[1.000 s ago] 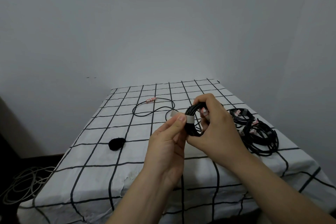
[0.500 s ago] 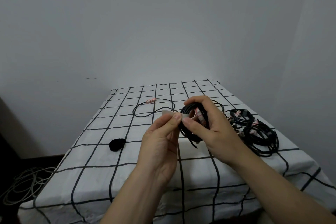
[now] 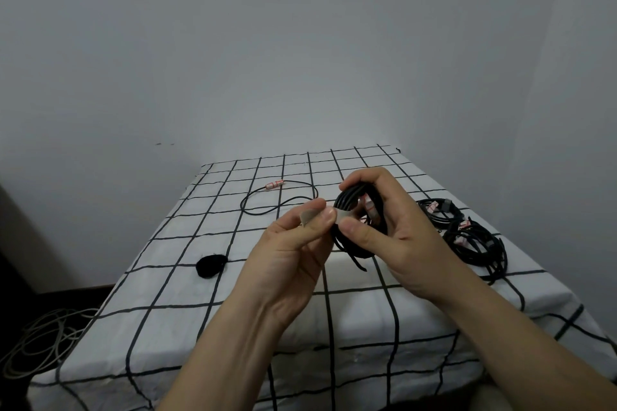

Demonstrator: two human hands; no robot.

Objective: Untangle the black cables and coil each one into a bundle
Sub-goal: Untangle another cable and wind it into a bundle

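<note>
A coiled black cable bundle (image 3: 350, 202) is held up over the table's middle by my right hand (image 3: 394, 230), whose fingers and thumb curl round it. My left hand (image 3: 293, 243) pinches a pale strap (image 3: 309, 215) that wraps the bundle's left side. One loose black cable (image 3: 267, 202) with a pink-white plug lies looped on the far part of the cloth. Several coiled black bundles (image 3: 474, 237) lie at the right edge.
The table wears a white cloth with a black grid (image 3: 167, 294). A small black lump (image 3: 211, 264) lies left of centre. Pale cables (image 3: 43, 340) are heaped on the floor at the lower left. A grey wall stands behind.
The bundle has turned in my right hand and shifted slightly left. My left hand has pulled the pale strap outward to the left, away from the bundle.
</note>
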